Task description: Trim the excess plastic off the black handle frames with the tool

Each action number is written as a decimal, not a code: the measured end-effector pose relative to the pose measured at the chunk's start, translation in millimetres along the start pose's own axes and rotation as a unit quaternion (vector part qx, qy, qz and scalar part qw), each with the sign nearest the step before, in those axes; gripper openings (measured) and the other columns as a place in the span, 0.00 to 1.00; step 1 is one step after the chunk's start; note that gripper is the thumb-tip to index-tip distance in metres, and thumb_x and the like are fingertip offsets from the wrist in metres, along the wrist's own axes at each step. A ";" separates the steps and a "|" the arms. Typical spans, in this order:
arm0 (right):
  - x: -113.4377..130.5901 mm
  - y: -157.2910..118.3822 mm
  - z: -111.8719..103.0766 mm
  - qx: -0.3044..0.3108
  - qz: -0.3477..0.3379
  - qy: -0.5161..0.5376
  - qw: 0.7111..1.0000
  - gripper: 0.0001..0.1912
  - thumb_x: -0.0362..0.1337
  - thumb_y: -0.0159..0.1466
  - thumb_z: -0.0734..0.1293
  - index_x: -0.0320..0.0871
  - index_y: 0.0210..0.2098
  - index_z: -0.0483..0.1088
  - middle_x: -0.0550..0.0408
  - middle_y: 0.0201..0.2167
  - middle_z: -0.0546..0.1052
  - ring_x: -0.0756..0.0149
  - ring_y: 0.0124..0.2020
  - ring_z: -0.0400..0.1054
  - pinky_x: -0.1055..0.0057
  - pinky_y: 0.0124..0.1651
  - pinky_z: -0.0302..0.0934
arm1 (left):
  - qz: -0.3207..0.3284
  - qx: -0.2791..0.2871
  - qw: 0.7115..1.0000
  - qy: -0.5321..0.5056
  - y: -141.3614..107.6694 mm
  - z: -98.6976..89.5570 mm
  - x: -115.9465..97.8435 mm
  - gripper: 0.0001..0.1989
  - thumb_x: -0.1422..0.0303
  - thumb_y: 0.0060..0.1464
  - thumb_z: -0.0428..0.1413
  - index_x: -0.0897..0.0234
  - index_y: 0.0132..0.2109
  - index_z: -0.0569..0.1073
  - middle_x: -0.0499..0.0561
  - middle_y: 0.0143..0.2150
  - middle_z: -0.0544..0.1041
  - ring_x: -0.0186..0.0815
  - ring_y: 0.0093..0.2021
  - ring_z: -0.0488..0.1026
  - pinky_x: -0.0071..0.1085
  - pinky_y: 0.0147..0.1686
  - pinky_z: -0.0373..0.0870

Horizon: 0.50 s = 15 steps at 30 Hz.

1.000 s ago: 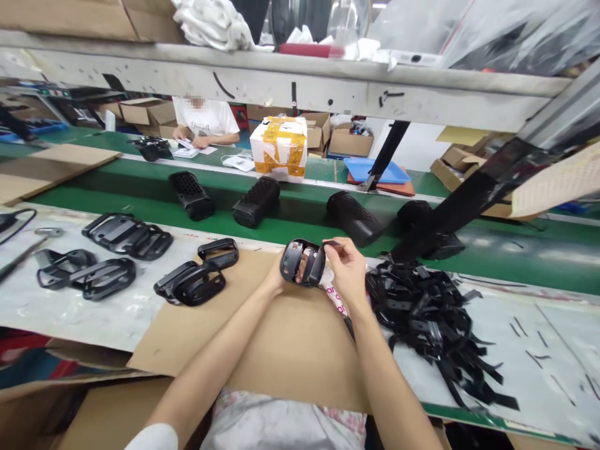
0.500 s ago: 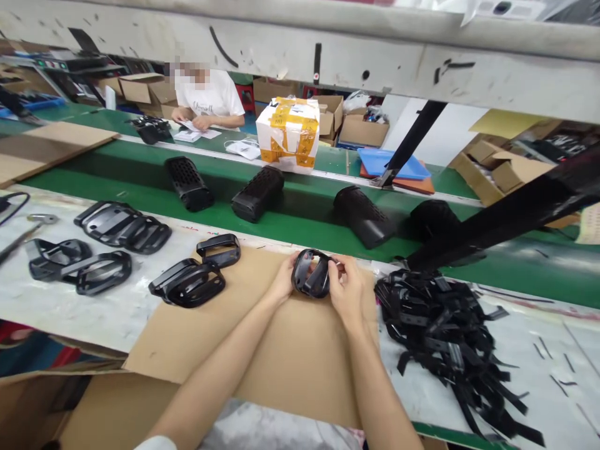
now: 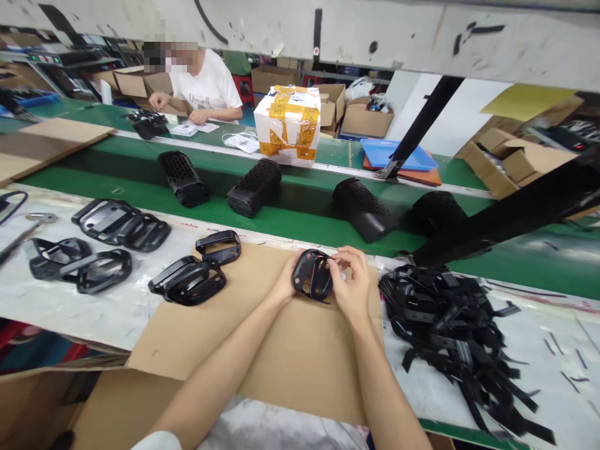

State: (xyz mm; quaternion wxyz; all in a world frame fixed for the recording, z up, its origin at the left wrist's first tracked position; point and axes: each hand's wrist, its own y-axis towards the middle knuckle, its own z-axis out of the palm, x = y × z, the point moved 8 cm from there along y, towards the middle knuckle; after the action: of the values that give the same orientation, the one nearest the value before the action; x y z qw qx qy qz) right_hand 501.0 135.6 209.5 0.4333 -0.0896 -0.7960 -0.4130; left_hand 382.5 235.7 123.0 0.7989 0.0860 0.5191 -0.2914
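Observation:
A black oval plastic frame [image 3: 305, 275] is held up over the cardboard sheet [image 3: 300, 350]. My left hand [image 3: 287, 281] grips its left side, with the fingers partly hidden behind it. At the frame's right edge, my right hand [image 3: 350, 278] pinches a thin black strip [image 3: 323, 256] between thumb and finger. Left of my hands lie more black frames [image 3: 197, 284], some on the cardboard and others [image 3: 122, 225] on the white tabletop. A tangled heap of black straps [image 3: 445, 325] is to the right of the cardboard.
Black perforated housings [image 3: 255, 187] lie on the green belt [image 3: 300, 215] beyond the table. A dark slanted post [image 3: 506, 212] stands at the right. Past the belt are a taped white box [image 3: 288, 125] and a seated person [image 3: 206, 84]. A hammer [image 3: 28, 231] lies far left.
My right hand has shifted slightly right, its fingers more spread. The strip now stands away from the frame's edge. Across the belt, the person's hands have moved apart. The view has shifted a little.

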 end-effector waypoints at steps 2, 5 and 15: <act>0.3 -0.4 2.6 0.008 -0.007 -0.006 1.000 0.02 0.34 0.68 0.69 0.45 0.39 0.75 0.50 0.43 0.75 0.61 0.45 0.72 0.63 0.46 0.68 | 0.024 0.003 1.000 0.006 0.1 3.5 -4.8 0.18 0.63 0.43 0.69 0.66 0.40 0.76 0.51 0.34 0.80 0.35 0.33 0.76 0.28 0.35 0.72; 0.3 -2.6 3.1 -0.001 -0.016 -0.013 1.000 0.02 0.32 0.68 0.68 0.44 0.39 0.74 0.51 0.41 0.75 0.60 0.46 0.71 0.61 0.49 0.68 | 0.016 -0.004 1.000 -0.003 -1.0 5.4 -2.0 0.19 0.62 0.43 0.69 0.65 0.40 0.74 0.48 0.32 0.78 0.32 0.30 0.74 0.25 0.32 0.70; 7.8 -3.8 -2.3 -0.029 -0.057 -0.034 0.997 0.05 0.30 0.68 0.69 0.45 0.37 0.76 0.52 0.41 0.75 0.61 0.45 0.72 0.59 0.50 0.69 | -0.050 0.000 0.998 -0.046 -9.3 13.6 4.2 0.27 0.54 0.44 0.69 0.63 0.44 0.69 0.45 0.30 0.77 0.30 0.23 0.72 0.25 0.24 0.70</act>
State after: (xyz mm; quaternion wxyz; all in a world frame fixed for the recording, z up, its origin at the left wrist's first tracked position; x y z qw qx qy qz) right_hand 495.8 129.8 213.9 0.3794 -0.0709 -0.8015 -0.4566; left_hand 389.2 220.6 126.9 0.8061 0.0467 0.4857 -0.3348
